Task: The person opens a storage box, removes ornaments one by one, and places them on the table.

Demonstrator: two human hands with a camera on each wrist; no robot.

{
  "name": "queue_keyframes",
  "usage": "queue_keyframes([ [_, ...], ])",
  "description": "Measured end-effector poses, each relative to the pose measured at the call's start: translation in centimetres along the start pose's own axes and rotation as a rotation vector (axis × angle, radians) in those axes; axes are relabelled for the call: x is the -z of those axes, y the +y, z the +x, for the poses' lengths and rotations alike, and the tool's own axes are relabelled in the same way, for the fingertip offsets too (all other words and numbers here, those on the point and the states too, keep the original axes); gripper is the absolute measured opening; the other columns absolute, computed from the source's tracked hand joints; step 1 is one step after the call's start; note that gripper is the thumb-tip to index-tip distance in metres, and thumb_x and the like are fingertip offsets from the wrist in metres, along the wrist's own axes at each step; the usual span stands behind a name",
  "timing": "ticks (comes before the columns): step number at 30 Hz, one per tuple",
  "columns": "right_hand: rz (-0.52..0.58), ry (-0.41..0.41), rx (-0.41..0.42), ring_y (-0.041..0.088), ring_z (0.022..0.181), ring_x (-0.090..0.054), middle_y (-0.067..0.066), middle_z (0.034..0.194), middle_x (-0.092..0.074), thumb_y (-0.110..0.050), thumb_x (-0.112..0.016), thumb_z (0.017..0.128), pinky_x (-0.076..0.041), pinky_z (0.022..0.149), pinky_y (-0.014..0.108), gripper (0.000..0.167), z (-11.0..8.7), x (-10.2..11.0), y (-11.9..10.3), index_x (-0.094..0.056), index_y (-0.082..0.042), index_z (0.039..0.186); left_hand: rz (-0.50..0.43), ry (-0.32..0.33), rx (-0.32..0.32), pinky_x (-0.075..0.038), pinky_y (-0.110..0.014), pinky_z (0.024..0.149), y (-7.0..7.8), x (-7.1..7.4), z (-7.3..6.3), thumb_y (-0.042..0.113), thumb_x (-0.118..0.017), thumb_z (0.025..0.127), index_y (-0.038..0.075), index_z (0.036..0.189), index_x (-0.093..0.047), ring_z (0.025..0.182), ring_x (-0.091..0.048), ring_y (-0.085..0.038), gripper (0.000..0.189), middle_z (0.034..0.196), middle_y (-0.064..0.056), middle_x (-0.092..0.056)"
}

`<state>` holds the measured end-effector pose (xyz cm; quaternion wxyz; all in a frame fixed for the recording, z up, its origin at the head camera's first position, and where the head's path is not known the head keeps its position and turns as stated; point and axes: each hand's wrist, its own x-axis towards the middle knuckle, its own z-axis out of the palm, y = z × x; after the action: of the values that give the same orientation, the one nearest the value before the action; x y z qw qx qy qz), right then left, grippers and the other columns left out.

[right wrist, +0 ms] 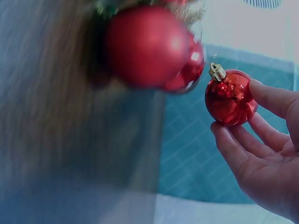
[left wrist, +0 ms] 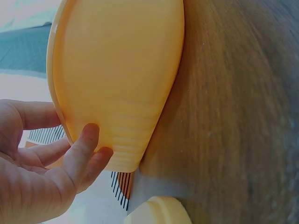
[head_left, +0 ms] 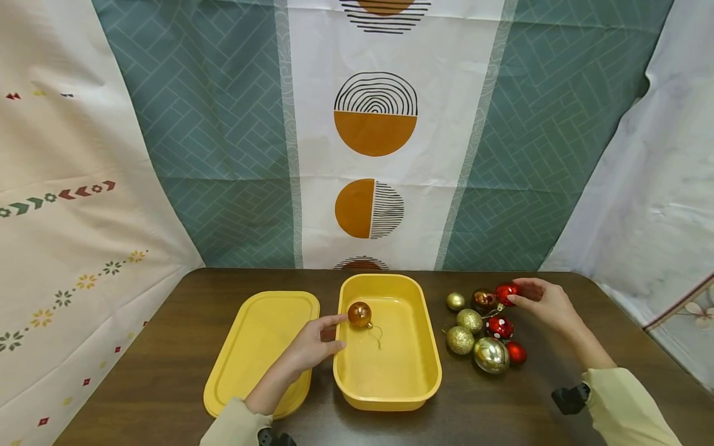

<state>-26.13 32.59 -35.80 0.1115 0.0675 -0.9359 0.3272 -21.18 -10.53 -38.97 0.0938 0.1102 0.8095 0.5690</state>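
In the head view my right hand [head_left: 549, 306] pinches a shiny red Christmas ball [head_left: 506, 294] between thumb and fingers at the far side of a group of ornaments. The right wrist view shows that red ball [right wrist: 231, 99] with its gold cap toward the other ornaments. My left hand [head_left: 312, 344] is at the left rim of a yellow plastic box [head_left: 432, 365], fingers spread and relaxed. The left wrist view shows the hand's fingers [left wrist: 86, 140] against the box wall [left wrist: 117, 60]. Inside the box lies a copper-coloured ball [head_left: 359, 314] with a string loop.
Beside the box on the left lies a yellow lid [head_left: 268, 328]. Near my right hand are a brown ball [head_left: 484, 300], a dotted red ball [head_left: 499, 327], a smaller red ball [head_left: 516, 353], a large gold ball [head_left: 491, 355] and several glittery or plain gold ones [head_left: 460, 340].
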Motion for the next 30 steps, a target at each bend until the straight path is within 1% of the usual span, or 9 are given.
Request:
queue_keyframes([
  [2, -0.010, -0.002, -0.021, 0.024, 0.091, -0.063, 0.028, 0.106, -0.061, -0.026, -0.067, 0.083, -0.046, 0.063, 0.014, 0.047, -0.1, 0.2, 0.7, -0.056, 0.008, 0.114, 0.003, -0.001, 0.003, -0.052, -0.038, 0.080, 0.0, 0.0, 0.0, 0.000, -0.059, 0.084, -0.004, 0.130, -0.045, 0.113, -0.049, -0.039, 0.048, 0.129, -0.026, -0.046],
  [4, -0.020, -0.005, -0.035, 0.034, 0.094, -0.061, 0.029, 0.106, -0.060, -0.025, -0.066, 0.083, -0.046, 0.062, 0.014, 0.048, -0.2, 0.3, 1.4, -0.055, 0.009, 0.114, 0.004, -0.005, 0.003, -0.052, -0.039, 0.080, -0.1, 0.1, 0.1, 0.000, -0.059, 0.084, -0.004, 0.130, -0.044, 0.113, -0.049, -0.039, 0.049, 0.129, -0.027, -0.046],
  [7, -0.029, -0.013, -0.049, 0.041, 0.097, -0.058, 0.031, 0.106, -0.059, -0.024, -0.066, 0.083, -0.046, 0.062, 0.014, 0.048, -0.3, 0.4, 2.3, -0.054, 0.011, 0.113, 0.000, -0.006, 0.005, -0.052, -0.038, 0.080, -0.1, 0.1, 0.1, 0.000, -0.058, 0.084, -0.004, 0.131, -0.044, 0.114, -0.049, -0.039, 0.049, 0.128, -0.027, -0.046],
  [17, -0.045, -0.087, -0.067, 0.043, 0.098, -0.057, 0.033, 0.107, -0.058, -0.021, -0.068, 0.082, -0.048, 0.063, 0.018, 0.049, -0.5, 0.2, 4.6, -0.054, 0.015, 0.111, -0.016, -0.008, 0.022, -0.051, -0.040, 0.081, -0.1, 0.1, 0.0, 0.000, -0.058, 0.084, -0.002, 0.131, -0.044, 0.116, -0.047, -0.040, 0.049, 0.129, -0.026, -0.045],
  [23, -0.031, -0.116, -0.067, 0.044, 0.098, -0.056, 0.034, 0.107, -0.057, -0.020, -0.067, 0.082, -0.048, 0.063, 0.019, 0.048, -0.4, 0.0, 5.1, -0.053, 0.016, 0.111, -0.008, -0.005, 0.027, -0.050, -0.041, 0.083, -0.1, 0.0, 0.0, 0.002, -0.059, 0.084, -0.002, 0.131, -0.045, 0.116, -0.047, -0.039, 0.049, 0.128, -0.025, -0.047],
  [30, -0.020, -0.116, -0.069, 0.044, 0.099, -0.055, 0.034, 0.109, -0.056, -0.018, -0.067, 0.082, -0.050, 0.066, 0.022, 0.048, -0.4, -0.2, 5.2, -0.053, 0.017, 0.111, -0.008, 0.001, 0.039, -0.050, -0.041, 0.083, 0.0, 0.0, -0.1, 0.002, -0.060, 0.084, -0.001, 0.131, -0.045, 0.116, -0.047, -0.039, 0.050, 0.128, -0.024, -0.047],
])
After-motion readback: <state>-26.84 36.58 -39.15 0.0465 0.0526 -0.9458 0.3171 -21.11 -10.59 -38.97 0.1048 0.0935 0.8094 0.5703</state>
